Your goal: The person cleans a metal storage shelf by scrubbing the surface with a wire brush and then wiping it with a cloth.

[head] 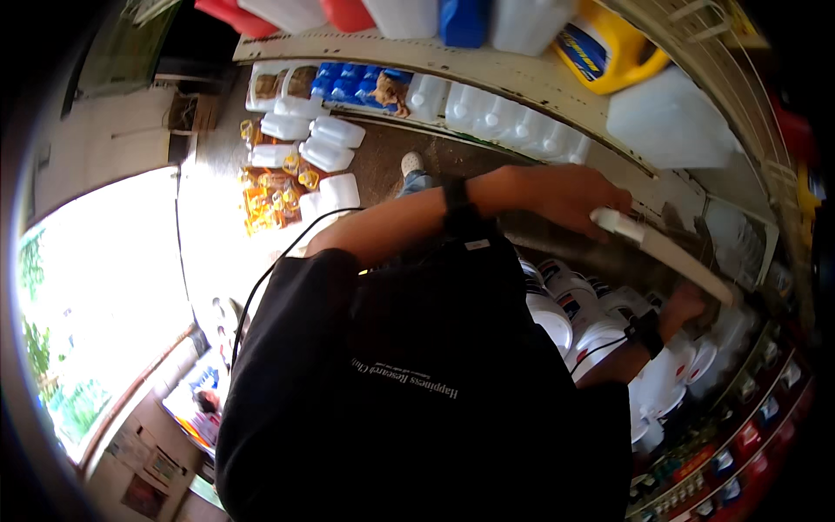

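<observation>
My left hand [577, 199] reaches across to the right, its fingers around the near end of a long, curved white object [675, 258], whose kind I cannot make out. Below the object's far end is my right hand [685, 305], blurred and partly in shadow; whether it touches the object is unclear. Both wrists wear dark bands, and a thin black cable runs near each arm. White plastic buckets [587, 320] with lids are stacked under and beside my right forearm.
Shelving [424, 52] curves along the top and right, with a yellow jug [603, 49] and translucent jugs [672, 117]. White jugs [326, 153] and amber-filled bottles [271, 196] stand on the floor at left, near a bright opening. More goods fill racks [737, 437] at lower right.
</observation>
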Demonstrator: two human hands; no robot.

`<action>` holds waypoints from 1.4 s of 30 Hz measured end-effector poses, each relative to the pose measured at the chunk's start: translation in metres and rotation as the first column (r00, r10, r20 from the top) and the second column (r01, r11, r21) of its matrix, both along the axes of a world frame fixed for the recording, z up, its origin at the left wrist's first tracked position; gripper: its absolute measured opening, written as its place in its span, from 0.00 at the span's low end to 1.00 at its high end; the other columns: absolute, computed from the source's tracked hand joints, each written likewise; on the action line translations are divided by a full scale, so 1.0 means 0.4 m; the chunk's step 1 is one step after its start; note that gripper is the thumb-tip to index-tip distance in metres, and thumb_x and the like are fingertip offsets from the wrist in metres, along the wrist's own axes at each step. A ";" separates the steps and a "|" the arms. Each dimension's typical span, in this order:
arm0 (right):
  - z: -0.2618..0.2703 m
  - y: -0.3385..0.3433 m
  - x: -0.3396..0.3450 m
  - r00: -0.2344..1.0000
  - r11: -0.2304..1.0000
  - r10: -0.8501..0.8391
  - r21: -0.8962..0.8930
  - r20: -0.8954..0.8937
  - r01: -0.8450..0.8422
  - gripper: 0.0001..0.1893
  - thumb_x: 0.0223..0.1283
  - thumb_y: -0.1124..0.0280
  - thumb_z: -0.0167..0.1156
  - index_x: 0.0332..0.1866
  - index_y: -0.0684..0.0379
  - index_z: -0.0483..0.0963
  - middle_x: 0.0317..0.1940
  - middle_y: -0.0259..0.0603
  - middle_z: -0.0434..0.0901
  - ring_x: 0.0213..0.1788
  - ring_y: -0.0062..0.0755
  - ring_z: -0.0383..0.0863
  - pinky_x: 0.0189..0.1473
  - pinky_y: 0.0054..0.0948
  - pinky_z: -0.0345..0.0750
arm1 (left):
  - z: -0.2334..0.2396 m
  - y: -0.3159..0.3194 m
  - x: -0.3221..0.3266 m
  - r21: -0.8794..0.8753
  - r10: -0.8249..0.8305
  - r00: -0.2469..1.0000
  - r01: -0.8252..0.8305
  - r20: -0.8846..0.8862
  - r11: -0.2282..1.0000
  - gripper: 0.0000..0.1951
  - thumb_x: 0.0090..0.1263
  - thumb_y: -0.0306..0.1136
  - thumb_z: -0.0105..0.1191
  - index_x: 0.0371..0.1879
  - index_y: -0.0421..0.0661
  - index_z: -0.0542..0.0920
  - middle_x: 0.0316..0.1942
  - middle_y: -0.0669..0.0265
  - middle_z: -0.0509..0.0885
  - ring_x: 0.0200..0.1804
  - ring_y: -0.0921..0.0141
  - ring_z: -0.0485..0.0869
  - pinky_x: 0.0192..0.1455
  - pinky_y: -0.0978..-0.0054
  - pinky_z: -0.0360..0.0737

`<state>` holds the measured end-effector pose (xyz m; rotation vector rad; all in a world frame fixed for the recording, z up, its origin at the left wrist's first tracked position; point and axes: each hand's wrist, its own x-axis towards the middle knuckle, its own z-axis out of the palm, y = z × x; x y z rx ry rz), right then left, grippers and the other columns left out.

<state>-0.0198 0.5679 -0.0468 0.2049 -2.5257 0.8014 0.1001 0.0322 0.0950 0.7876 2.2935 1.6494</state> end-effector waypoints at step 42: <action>0.277 -0.915 0.404 0.978 0.104 -0.086 -0.975 0.189 0.198 0.25 0.55 0.54 0.47 0.53 0.61 0.68 0.54 0.47 0.70 0.56 0.45 0.68 0.63 0.45 0.59 | 0.043 -0.563 0.178 0.412 0.281 0.959 -0.244 -0.030 0.878 0.12 0.49 0.23 0.53 0.35 0.40 0.78 0.30 0.59 0.81 0.34 0.62 0.81 0.36 0.70 0.75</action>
